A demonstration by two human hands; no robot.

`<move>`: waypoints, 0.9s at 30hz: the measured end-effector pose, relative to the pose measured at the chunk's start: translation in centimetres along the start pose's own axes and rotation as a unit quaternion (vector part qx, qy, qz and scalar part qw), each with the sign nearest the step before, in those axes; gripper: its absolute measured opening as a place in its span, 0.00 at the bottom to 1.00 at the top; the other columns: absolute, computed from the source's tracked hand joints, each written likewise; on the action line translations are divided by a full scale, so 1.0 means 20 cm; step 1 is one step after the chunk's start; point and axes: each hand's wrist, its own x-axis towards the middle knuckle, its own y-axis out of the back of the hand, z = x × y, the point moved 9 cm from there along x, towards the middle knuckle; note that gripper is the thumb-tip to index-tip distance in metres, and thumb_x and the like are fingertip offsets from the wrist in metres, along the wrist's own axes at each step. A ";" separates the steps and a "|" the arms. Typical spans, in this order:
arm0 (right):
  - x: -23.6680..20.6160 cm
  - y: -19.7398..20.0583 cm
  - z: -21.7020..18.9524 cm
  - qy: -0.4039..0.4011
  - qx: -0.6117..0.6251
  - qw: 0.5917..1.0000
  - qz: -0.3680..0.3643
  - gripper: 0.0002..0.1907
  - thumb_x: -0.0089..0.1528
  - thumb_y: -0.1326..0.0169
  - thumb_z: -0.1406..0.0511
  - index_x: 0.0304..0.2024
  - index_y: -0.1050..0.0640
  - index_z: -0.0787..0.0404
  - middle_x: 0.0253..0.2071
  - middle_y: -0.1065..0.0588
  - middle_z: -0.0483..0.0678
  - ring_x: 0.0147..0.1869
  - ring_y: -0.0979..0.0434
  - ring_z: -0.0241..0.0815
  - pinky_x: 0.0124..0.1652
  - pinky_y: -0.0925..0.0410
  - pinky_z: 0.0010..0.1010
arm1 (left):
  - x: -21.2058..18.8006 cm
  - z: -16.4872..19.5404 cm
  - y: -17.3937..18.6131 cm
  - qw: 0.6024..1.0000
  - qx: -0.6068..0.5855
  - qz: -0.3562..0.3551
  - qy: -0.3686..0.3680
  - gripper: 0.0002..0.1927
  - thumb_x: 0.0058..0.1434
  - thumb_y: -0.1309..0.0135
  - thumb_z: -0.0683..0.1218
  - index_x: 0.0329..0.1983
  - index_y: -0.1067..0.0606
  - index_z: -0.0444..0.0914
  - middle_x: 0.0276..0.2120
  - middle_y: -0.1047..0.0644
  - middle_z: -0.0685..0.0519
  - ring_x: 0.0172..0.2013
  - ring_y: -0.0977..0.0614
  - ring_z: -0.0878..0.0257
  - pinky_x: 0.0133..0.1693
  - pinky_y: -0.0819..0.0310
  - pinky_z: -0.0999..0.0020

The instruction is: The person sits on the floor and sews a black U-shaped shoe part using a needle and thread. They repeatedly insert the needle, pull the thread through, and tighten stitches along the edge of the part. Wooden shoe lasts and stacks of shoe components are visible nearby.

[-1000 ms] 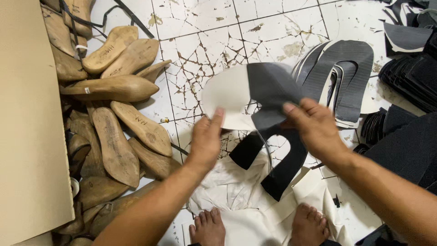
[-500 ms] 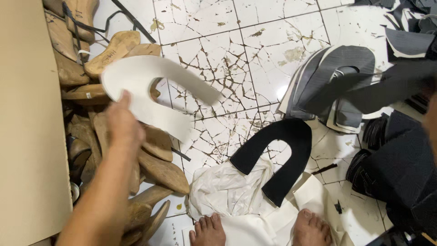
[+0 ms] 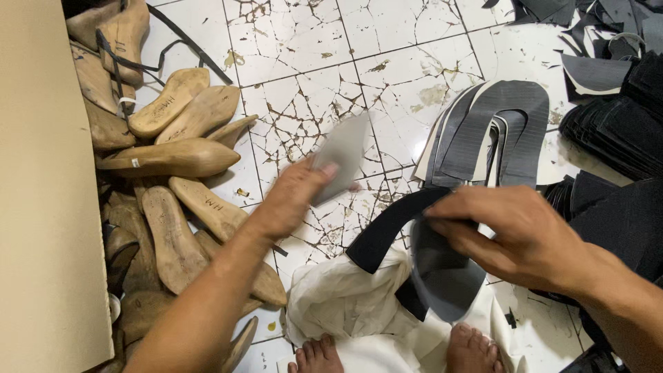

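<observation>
Shoe pieces are in both hands: a pale grey cut piece (image 3: pixel 340 160) is pinched between thumb and fingers of the left hand (image 3: pixel 293 200) above the cracked tile floor (image 3: pixel 311 62), and a darker grey piece (image 3: pixel 442 273) is gripped by the right hand (image 3: pixel 514 235) at its upper edge, just over a black U-shaped piece (image 3: pixel 387 231) lying on white cloth (image 3: pixel 345 304). Both pieces are judged thin, light and floppy, best taken at an edge with a pinch; the pale one is blurred, so its outline cannot be told for certain. One piece is counted in each hand. A fanned stack of grey U-shaped pieces (image 3: pixel 494 128) lies near the floor's right edge, perhaps five or six. Wooden shoe forms (image 3: pixel 173 159) are heaped along the left edge, a dozen or more. Two bare feet (image 3: pixel 473 349) show at the bottom edge.
</observation>
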 end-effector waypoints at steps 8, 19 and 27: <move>0.00 -0.05 0.28 -0.336 0.123 0.929 0.092 0.10 0.62 0.45 0.64 0.42 0.18 0.62 0.27 0.17 0.49 0.26 0.19 0.34 0.23 0.27 0.25 | -0.09 0.01 -0.31 0.988 -0.076 -0.124 -0.044 0.33 0.74 0.58 0.60 0.69 0.34 0.29 0.51 0.23 0.49 0.50 0.23 0.64 0.56 0.27 0.63; -0.07 -0.14 0.44 -0.344 0.353 0.856 0.158 0.09 0.66 0.47 0.67 0.44 0.21 0.68 0.34 0.19 0.54 0.33 0.19 0.37 0.32 0.23 0.26 | -0.13 0.14 -0.42 0.994 -0.026 -0.097 -0.051 0.32 0.62 0.43 0.49 0.67 0.35 0.31 0.48 0.22 0.49 0.49 0.20 0.64 0.53 0.23 0.64; -0.05 -0.08 0.30 -0.061 0.268 0.957 0.088 0.40 0.56 0.38 0.67 0.69 0.38 0.70 0.62 0.32 0.59 0.65 0.31 0.48 0.58 0.33 0.38 | -0.14 0.11 -0.44 0.979 -0.114 -0.165 0.024 0.21 0.71 0.51 0.46 0.64 0.30 0.31 0.41 0.20 0.51 0.42 0.18 0.66 0.48 0.21 0.68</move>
